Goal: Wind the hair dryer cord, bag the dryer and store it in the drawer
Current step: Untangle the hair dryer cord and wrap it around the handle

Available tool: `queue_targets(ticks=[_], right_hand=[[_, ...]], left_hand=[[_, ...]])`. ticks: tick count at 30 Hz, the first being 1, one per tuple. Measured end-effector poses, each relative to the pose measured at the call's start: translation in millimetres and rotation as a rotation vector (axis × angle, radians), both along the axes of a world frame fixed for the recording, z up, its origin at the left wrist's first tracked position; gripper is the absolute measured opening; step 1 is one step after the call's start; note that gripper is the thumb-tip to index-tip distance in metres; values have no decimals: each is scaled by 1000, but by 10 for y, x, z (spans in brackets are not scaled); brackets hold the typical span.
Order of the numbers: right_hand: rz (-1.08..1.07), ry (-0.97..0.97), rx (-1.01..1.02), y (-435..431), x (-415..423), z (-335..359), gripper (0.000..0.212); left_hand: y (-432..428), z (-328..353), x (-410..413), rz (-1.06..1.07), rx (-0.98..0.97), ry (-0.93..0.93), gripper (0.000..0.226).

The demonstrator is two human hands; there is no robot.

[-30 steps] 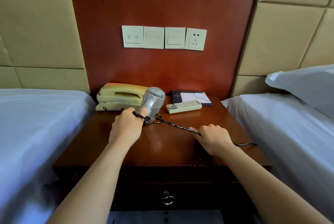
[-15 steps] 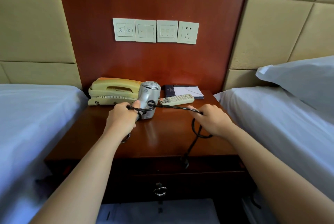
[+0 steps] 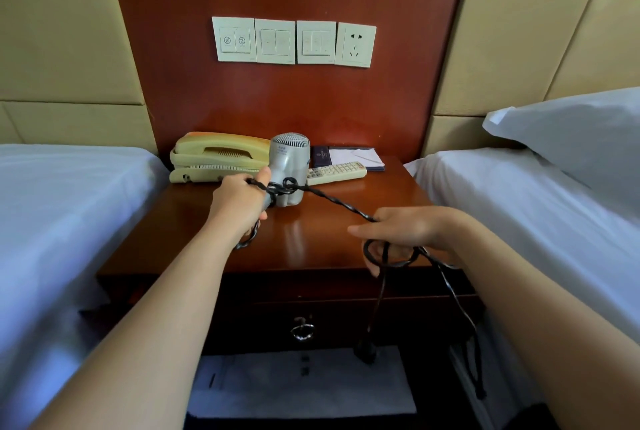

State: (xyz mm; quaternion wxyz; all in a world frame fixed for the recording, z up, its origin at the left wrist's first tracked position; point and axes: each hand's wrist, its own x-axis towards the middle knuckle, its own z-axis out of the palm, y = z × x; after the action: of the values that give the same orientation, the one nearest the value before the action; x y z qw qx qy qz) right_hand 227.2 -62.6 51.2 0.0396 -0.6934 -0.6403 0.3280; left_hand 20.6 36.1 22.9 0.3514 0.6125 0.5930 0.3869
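A silver hair dryer (image 3: 289,166) stands on the wooden nightstand (image 3: 311,242), next to the phone. My left hand (image 3: 239,204) grips its handle, and the black twisted cord (image 3: 332,201) is looped around the handle by my thumb. The cord runs taut to my right hand (image 3: 405,232), which holds it over the nightstand's front right. Below that hand the cord forms a loop and hangs down in front of the drawer (image 3: 304,322), with the plug (image 3: 365,350) dangling. The drawer is closed and has a metal ring pull. No bag is in view.
A cream telephone (image 3: 214,159), a remote control (image 3: 336,171) and a notepad with a dark folder (image 3: 349,157) lie at the back of the nightstand. White beds flank it, with a pillow (image 3: 571,131) at the right. Wall switches and a socket (image 3: 356,45) sit above.
My right hand has pulled the cord back toward the nightstand's front right, drawing it taut from the dryer. The loose cord now hangs lower in front of the drawer. My left hand stays on the handle.
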Motion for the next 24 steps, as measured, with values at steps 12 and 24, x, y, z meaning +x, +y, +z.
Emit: queue_targets(ticks=[12, 24], right_hand=[[99, -31, -335, -25, -122, -257, 71], [59, 30, -203, 54, 32, -220, 62]], left_hand=[[-70, -36, 93, 17, -33, 18, 45], [-50, -43, 116, 3, -40, 25, 46]])
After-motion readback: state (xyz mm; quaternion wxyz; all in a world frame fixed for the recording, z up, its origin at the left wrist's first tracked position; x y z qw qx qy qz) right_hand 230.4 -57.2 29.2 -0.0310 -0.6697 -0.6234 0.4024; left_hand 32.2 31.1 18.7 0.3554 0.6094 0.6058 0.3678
